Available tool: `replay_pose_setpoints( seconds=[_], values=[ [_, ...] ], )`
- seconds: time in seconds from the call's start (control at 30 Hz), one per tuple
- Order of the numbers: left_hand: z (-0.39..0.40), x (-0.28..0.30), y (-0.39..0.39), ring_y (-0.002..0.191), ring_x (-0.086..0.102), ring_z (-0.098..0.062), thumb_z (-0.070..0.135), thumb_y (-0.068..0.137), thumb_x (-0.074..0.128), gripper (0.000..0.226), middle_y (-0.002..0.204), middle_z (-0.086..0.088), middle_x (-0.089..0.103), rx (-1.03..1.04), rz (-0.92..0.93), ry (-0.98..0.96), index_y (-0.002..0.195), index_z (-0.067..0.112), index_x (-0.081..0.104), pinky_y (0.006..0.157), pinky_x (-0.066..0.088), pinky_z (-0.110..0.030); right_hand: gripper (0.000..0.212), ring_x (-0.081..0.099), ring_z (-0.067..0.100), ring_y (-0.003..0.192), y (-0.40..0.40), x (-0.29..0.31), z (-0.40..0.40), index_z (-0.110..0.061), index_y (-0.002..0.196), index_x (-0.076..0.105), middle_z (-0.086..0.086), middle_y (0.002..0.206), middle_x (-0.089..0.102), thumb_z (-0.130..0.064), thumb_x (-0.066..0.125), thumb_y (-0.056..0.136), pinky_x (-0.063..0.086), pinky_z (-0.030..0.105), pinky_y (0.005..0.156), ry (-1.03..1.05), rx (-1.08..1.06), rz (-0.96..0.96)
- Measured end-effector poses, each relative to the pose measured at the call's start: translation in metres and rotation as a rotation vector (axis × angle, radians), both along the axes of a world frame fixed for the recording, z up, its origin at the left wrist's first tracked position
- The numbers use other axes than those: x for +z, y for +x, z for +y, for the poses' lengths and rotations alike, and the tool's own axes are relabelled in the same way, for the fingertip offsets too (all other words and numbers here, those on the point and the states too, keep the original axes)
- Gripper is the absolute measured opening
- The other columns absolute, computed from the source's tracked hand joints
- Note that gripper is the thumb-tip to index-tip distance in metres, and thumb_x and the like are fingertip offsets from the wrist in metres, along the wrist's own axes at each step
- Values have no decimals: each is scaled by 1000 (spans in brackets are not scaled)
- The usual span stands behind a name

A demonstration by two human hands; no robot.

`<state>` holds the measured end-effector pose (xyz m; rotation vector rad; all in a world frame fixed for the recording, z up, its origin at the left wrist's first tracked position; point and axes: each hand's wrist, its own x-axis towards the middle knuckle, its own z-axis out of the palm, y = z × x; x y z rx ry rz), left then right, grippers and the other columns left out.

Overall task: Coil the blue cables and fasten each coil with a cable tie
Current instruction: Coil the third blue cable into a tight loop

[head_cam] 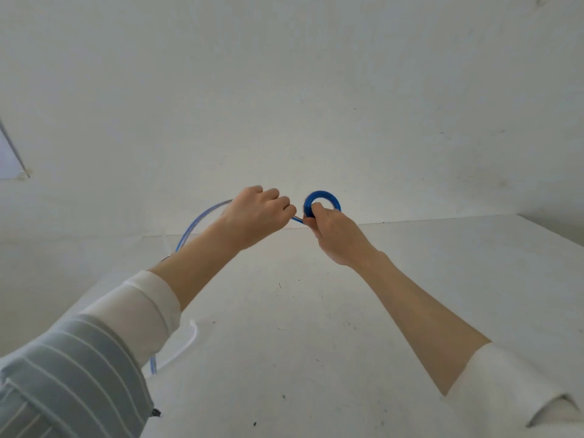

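From the head view, your right hand [333, 230] pinches a small, tight blue coil [322, 200], fingers and thumb curled round its lower edge, held up above the far edge of the tabletop [347, 311]. Your left hand [257, 213] is closed round the loose blue cable [202, 218] just beside the coil, feeding the next turn. The free length arcs back behind your left forearm and reappears low by the striped sleeve [72, 374].

To wind well, keep the right grip clamped on the stacked turns so none spring loose, and let the cable slide through the left fingers under light tension, laying each loop against the last. Judging by the slack left, several turns remain before tying.

A pale strip [186, 346] lies on the tabletop near your left elbow, possibly a cable tie; it is too faint to tell. The tabletop is white and speckled with dark marks, set against a plain white wall [284, 90].
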<state>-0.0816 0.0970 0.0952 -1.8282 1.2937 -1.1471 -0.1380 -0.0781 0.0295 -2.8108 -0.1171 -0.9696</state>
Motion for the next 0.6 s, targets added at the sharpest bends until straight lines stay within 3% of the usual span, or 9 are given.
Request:
replay_pose_setpoints(
  seconds=[0.1, 0.2, 0.3, 0.4, 0.5, 0.6],
  values=[
    [8, 3, 10, 51, 51, -10, -1, 70, 61, 26, 51, 8, 51, -153, -90, 65, 74, 24, 60, 60, 48, -21, 30, 38, 19, 54, -2, -3, 4, -3, 99, 48, 5, 72, 49, -29, 35, 99, 28, 28, 51, 15, 29, 32],
    [15, 7, 15, 51, 52, -11, 3, 72, 64, 20, 49, 8, 51, -269, -129, 68, 73, 22, 60, 64, 49, -21, 32, 41, 19, 57, -4, -4, 10, -4, 99, 48, 4, 74, 50, -34, 37, 98, 30, 28, 52, -13, 42, 54],
    [22, 7, 21, 55, 54, -14, -2, 81, 54, 23, 62, 7, 59, -360, -82, 64, 76, 19, 61, 63, 50, -24, 33, 43, 19, 57, -4, -7, 21, -4, 100, 48, 6, 74, 54, -34, 35, 99, 34, 29, 50, -158, -3, 56],
    [27, 6, 20, 57, 55, -19, -8, 81, 48, 27, 68, 1, 61, -452, -1, -8, 76, 14, 64, 66, 52, -26, 31, 39, 16, 49, -7, -9, 35, -5, 97, 49, 2, 65, 47, -32, 34, 99, 26, 24, 43, -257, 6, 47],
    [30, 8, 17, 62, 58, -24, -7, 84, 44, 28, 69, -4, 61, -495, 130, -99, 77, 10, 65, 82, 54, -31, 28, 35, 15, 45, -10, -6, 43, -4, 92, 48, 2, 61, 43, -28, 35, 99, 19, 23, 40, -219, 39, 39],
    [31, 9, 16, 66, 59, -24, -4, 87, 34, 33, 72, -5, 61, -483, 206, -135, 81, 8, 65, 101, 43, -39, 23, 33, 19, 43, -15, -1, 48, -5, 86, 47, 4, 57, 40, -22, 38, 97, 20, 27, 40, -181, 82, 11]
  ],
)
